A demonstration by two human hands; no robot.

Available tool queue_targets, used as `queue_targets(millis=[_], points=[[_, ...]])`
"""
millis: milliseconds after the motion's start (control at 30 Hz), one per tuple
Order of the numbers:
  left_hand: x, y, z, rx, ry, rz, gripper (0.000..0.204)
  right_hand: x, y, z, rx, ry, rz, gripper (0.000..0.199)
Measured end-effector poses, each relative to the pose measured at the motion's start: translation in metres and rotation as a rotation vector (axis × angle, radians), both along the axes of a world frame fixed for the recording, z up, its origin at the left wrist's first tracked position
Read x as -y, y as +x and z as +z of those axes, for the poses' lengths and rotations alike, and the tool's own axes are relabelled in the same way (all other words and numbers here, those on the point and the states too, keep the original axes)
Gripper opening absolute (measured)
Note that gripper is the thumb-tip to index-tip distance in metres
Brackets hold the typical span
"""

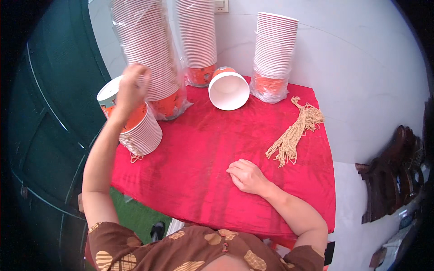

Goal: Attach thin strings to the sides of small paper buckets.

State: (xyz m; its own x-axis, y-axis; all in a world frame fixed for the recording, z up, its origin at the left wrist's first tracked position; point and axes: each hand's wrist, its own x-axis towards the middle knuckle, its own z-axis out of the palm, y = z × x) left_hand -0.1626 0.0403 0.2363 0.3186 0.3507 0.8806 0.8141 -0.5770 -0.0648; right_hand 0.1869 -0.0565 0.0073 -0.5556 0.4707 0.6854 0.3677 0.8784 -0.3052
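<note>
My left hand (132,88) is raised at the left, over a nested stack of orange paper tubs with white rims (145,131) that lies tilted at the table's edge. Its fingers look bent but smeared, and nothing shows clearly in them. Beside the wrist, a single paper tub with a pale round end (108,92) sits on that stack. On the red cloth (194,176), my right hand (246,176) rests with its fingers loosely curled and nothing visible in them. Further back, a white-lined paper tub (229,91) lies on its side, its mouth facing me.
Plastic-wrapped tub stacks stand at the back left (147,49), behind it (195,36), and back right (275,54). A bundle of beige cords (298,131) lies on the right. A tiled wall (352,67) closes the rear; a dark green door (49,99) stands left.
</note>
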Motion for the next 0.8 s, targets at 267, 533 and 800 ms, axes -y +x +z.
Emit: queue_targets(millis=[267,533,800], points=[[-0.04,0.107,-0.09,-0.147,-0.522,0.039,0.031,-0.003,-0.001,-0.003,-0.002,0.017,-0.003,0.013],[-0.144,0.123,-0.15,0.493,-1.087,0.171,0.059,-0.004,0.0,-0.005,-0.024,-0.011,0.013,0.011],[-0.199,0.142,-0.2,0.628,-0.774,0.039,0.03,-0.004,-0.002,-0.006,-0.025,-0.051,0.024,0.012]])
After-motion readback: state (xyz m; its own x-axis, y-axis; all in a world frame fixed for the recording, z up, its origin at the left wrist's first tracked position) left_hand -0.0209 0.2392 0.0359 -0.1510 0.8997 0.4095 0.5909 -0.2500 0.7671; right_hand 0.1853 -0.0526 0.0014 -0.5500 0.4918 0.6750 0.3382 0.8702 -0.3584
